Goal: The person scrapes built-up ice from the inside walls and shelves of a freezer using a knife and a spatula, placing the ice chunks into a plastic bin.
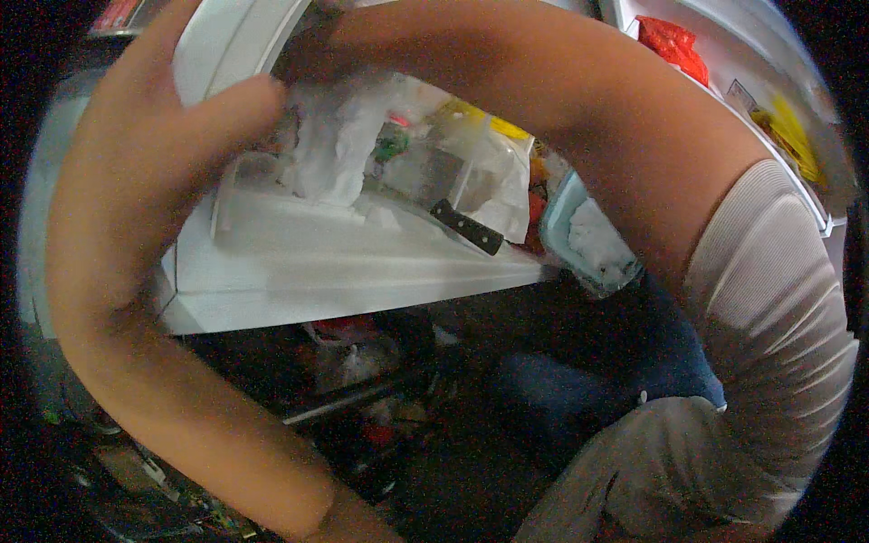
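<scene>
My left hand (163,109) is at the upper left with its thumb and a finger spread apart around the edge of a white panel (226,54). My right arm arches in from the right, and its hand (312,50) is dark and blurred at the top, beside the panel, with its fingers hidden. Below the hands, a rough lump of white frost or ice (335,149) stands in the white freezer compartment. A black-handled knife (466,226) lies on the right part of the white ledge (299,271), close to plastic bags (498,181).
A light blue tray (557,217) with ice-like white contents sits right of the knife. An open white door (797,172) at the far right holds a red bag (674,47) and a yellow package (787,140). A dark bar (362,394) and dim clutter lie below the ledge.
</scene>
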`<state>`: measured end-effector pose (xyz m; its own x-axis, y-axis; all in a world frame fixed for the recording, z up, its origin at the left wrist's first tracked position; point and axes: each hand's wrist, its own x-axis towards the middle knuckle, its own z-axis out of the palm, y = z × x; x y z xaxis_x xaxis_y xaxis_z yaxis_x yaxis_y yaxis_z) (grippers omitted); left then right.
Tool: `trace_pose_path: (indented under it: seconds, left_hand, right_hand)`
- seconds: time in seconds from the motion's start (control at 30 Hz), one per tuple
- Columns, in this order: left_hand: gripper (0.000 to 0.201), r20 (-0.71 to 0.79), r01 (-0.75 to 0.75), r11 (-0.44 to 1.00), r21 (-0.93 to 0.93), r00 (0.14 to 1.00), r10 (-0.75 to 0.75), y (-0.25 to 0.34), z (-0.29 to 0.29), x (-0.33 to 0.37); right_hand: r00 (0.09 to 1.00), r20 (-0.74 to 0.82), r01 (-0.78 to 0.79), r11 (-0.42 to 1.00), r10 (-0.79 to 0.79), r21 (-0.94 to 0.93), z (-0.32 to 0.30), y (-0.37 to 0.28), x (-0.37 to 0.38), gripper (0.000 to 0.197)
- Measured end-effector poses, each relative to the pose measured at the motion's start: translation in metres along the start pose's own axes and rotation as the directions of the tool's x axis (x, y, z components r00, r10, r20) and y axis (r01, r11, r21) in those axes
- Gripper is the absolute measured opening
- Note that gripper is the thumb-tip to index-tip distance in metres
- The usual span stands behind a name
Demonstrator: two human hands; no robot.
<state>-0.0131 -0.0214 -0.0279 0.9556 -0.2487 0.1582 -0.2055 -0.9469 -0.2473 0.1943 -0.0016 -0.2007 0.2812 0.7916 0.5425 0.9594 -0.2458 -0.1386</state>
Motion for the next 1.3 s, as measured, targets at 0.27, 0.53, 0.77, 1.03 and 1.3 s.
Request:
trace_pose_path:
  seconds: [0.27,0.53,0.77,1.03,1.3]
  left_hand:
    - [0.069,0.072,0.109,0.907,-0.407,0.994,-0.088,0.022,0.0,-0.036]
    - [0.074,0.069,0.15,0.879,-0.452,0.989,-0.133,-0.01,-0.015,-0.052]
    - [0.076,0.016,0.164,0.908,-0.386,0.985,-0.171,-0.033,-0.006,-0.048]
    - [0.075,-0.07,0.092,0.932,-0.35,0.99,-0.124,-0.066,-0.002,-0.064]
    - [0.075,-0.02,0.096,0.931,-0.351,0.994,-0.11,-0.077,0.004,-0.063]
  right_hand:
    - [1.0,-0.016,0.005,0.999,-0.005,0.046,0.003,-0.008,0.015,0.031]
    - [1.0,0.012,-0.01,0.998,0.009,0.06,0.012,-0.017,0.018,0.034]
    - [0.999,-0.011,-0.029,0.996,0.03,0.081,0.011,-0.024,0.018,0.038]
    - [0.936,-0.256,-0.1,0.882,0.24,0.461,-0.062,-0.057,-0.112,0.044]
    - [0.948,0.271,-0.253,0.914,0.168,0.317,-0.068,-0.092,-0.236,0.035]
